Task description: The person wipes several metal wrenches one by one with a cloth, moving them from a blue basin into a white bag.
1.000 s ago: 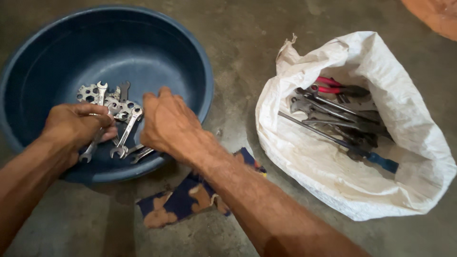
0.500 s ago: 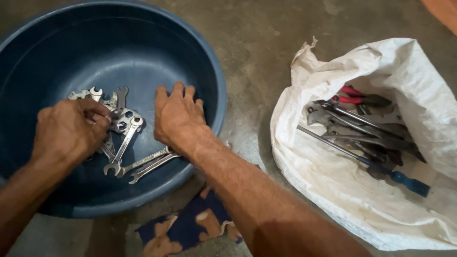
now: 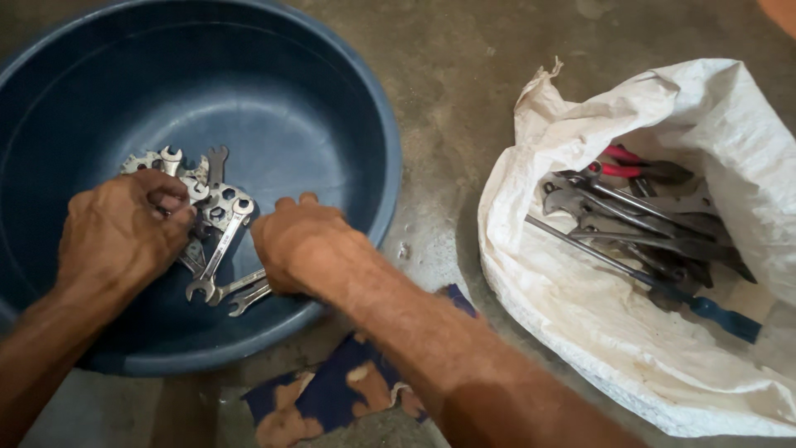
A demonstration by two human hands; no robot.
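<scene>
— Head view first: what are the two hands on?

— Both are down in the dark blue basin [image 3: 332, 108], which fills the picture from nine to twelve o'clock. A heap of silver spanners [image 3: 207, 203] lies on its bottom. The left hand [image 3: 120, 228] sits at the heap's nine o'clock side, fingers curled shut around some of the spanners.

— And the right hand?

— The right hand [image 3: 303, 245] is at the heap's four o'clock side, knuckles up, fingers bent under. Two spanner ends [image 3: 240, 294] stick out from beneath it toward eight o'clock. Whether that grip is closed on them or only resting over them, I cannot tell.

— What lies around the basin?

— A concrete floor [image 3: 448, 75]. At three o'clock a white woven sack [image 3: 580, 332] lies open, with long grey wrenches [image 3: 638, 224], red-handled pliers [image 3: 618, 162] and a blue-handled tool [image 3: 721, 315] inside. At six o'clock, a blue and orange cloth [image 3: 332, 398] lies partly under the right forearm, just beside the basin's rim.
</scene>
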